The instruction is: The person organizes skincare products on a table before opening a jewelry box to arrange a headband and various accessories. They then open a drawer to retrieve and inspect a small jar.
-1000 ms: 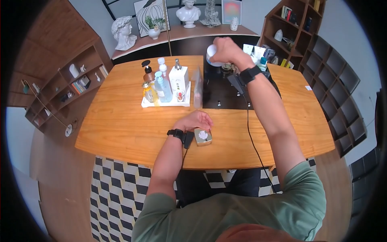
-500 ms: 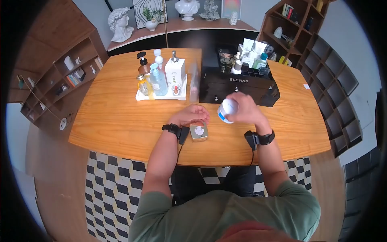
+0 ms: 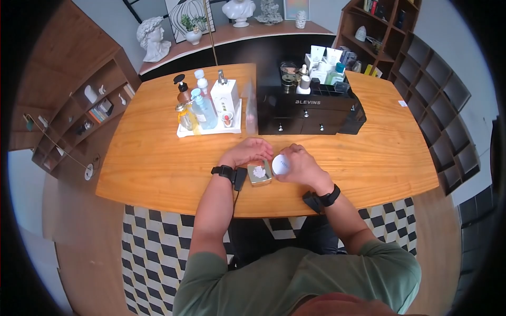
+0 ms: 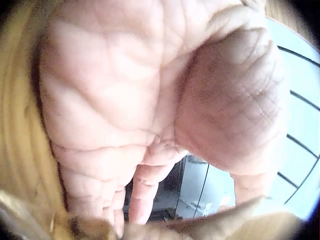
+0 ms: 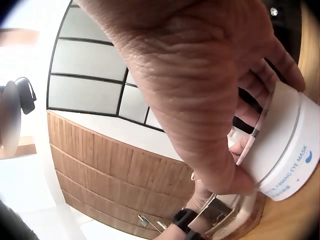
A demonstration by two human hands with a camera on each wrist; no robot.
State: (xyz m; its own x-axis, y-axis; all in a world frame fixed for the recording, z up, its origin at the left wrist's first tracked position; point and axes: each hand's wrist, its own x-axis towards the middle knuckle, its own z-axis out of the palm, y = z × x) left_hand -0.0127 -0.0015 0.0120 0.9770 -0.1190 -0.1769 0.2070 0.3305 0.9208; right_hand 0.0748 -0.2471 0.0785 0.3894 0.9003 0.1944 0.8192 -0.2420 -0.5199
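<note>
My right hand grips a round white eye mask jar by its sides, just over or on the table right of the middle. In the right wrist view, blue lettering runs along the wall of the jar, with the thumb against its lid edge. Left of it sits a small square gold-topped container with a pale flower on top. My left hand lies along the far side of that container, its fingers loosely bent and holding nothing. The left wrist view is mostly filled by the palm.
A white tray with several bottles and dispensers stands at the back left. At the back right is a black drawer organizer with cosmetics on top. An upright translucent panel stands between them.
My right hand has brought the white jar from above the black organizer down toward me and left, beside the gold-topped container. My left hand has stayed by that container.
</note>
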